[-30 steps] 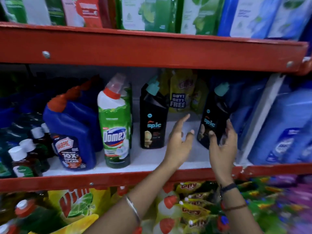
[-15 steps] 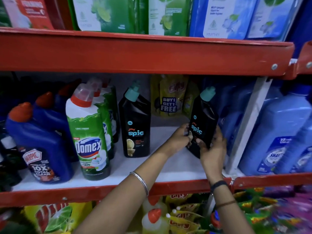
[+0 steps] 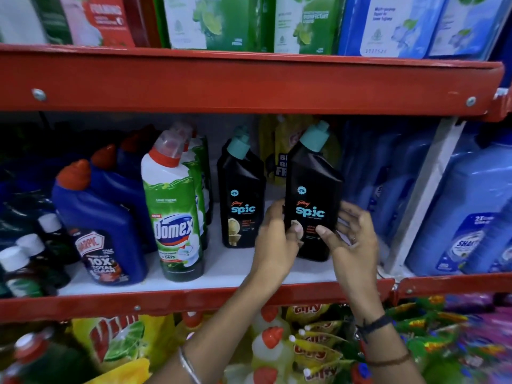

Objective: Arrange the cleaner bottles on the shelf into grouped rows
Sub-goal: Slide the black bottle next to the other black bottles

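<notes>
Right then, both hands were wrapped around one black Spic bottle point(image 3: 311, 206): the left hand point(image 3: 274, 242) pinched its lower left edge, the right hand point(image 3: 353, 245) cupped its right side with a thumb across the label. It stood upright near the front of the white shelf point(image 3: 230, 270). Just left of the hands stood a second Spic bottle point(image 3: 240, 200), then the green Domex bottle point(image 3: 174, 217), then the blue Harpic bottles point(image 3: 102, 225). Behind the hands, yellow pouches point(image 3: 277, 151) leaned at the back.
</notes>
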`<state>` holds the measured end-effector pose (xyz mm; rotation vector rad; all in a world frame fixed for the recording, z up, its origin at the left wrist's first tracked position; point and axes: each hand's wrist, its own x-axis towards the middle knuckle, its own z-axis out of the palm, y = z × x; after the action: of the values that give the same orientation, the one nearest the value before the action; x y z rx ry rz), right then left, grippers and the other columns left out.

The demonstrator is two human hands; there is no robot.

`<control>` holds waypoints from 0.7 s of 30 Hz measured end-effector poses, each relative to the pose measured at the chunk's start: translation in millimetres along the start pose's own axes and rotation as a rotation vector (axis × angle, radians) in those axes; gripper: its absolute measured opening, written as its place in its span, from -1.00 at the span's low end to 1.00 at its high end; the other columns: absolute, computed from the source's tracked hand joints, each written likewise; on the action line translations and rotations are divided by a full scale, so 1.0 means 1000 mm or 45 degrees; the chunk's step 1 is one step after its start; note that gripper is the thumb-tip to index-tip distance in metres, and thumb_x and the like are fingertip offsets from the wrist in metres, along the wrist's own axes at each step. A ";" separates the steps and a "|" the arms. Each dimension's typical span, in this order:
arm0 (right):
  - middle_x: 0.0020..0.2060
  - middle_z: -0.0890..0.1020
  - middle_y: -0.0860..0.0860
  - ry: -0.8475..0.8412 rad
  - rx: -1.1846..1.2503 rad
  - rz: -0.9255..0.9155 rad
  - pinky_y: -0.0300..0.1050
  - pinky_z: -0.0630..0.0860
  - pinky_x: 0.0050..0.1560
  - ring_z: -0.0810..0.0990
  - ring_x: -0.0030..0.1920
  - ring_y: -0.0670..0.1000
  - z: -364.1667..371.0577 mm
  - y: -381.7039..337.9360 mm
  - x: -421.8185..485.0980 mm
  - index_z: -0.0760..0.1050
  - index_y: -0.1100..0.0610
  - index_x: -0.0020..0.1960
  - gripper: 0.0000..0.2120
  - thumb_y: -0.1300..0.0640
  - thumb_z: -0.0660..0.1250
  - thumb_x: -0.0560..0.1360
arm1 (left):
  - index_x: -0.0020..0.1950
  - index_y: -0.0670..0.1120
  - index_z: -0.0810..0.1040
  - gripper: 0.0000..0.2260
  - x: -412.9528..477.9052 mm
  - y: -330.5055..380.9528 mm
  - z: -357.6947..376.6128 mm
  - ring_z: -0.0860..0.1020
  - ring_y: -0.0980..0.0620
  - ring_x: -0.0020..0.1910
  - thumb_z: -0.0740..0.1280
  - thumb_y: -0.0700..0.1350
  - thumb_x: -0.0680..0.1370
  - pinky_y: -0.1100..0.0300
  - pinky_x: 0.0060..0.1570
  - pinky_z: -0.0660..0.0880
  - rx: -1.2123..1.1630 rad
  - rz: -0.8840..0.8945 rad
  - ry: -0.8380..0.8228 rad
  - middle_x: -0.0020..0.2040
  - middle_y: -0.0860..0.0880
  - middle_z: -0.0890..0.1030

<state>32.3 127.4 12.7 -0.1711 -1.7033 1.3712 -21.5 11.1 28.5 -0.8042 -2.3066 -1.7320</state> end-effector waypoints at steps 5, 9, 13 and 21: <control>0.17 0.62 -0.06 -0.148 0.133 0.032 -0.21 0.54 0.16 0.60 0.19 -0.08 0.029 -0.009 -0.028 0.44 -0.03 0.19 -0.57 0.30 0.44 0.42 | 0.47 0.02 0.27 -0.47 -0.033 -0.006 -0.041 0.59 -0.18 0.18 0.29 -0.28 0.55 -0.14 0.13 0.56 0.080 0.038 0.172 0.27 -0.14 0.56; 0.12 0.61 -0.13 -0.226 0.202 0.064 -0.22 0.55 0.13 0.61 0.15 -0.10 0.056 -0.010 -0.041 0.44 -0.14 0.14 -0.54 0.34 0.42 0.42 | 0.50 0.00 0.23 -0.43 -0.042 -0.021 -0.063 0.58 -0.17 0.20 0.31 -0.26 0.54 -0.14 0.17 0.55 0.133 0.007 0.238 0.31 -0.13 0.53; 0.09 0.61 -0.14 -0.263 0.237 0.083 -0.33 0.54 0.03 0.63 0.10 -0.16 0.075 -0.006 -0.047 0.44 -0.16 0.11 -0.50 0.38 0.40 0.42 | 0.54 -0.03 0.18 -0.40 -0.045 -0.034 -0.074 0.48 -0.11 0.35 0.29 -0.30 0.54 -0.13 0.26 0.51 0.103 -0.035 0.239 0.40 -0.11 0.45; 0.09 0.62 -0.15 -0.312 0.201 0.078 -0.24 0.56 0.10 0.63 0.13 -0.09 0.084 0.005 -0.046 0.42 -0.20 0.10 -0.48 0.38 0.41 0.42 | 0.55 0.00 0.14 -0.45 -0.047 -0.046 -0.077 0.50 -0.27 0.29 0.22 -0.27 0.60 -0.23 0.22 0.51 0.065 -0.011 0.214 0.40 -0.12 0.44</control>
<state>-3.0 42.3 -14.2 0.0362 -1.7906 1.6193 -19.6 -84.3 -5.7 -0.6152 -2.2359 -1.6676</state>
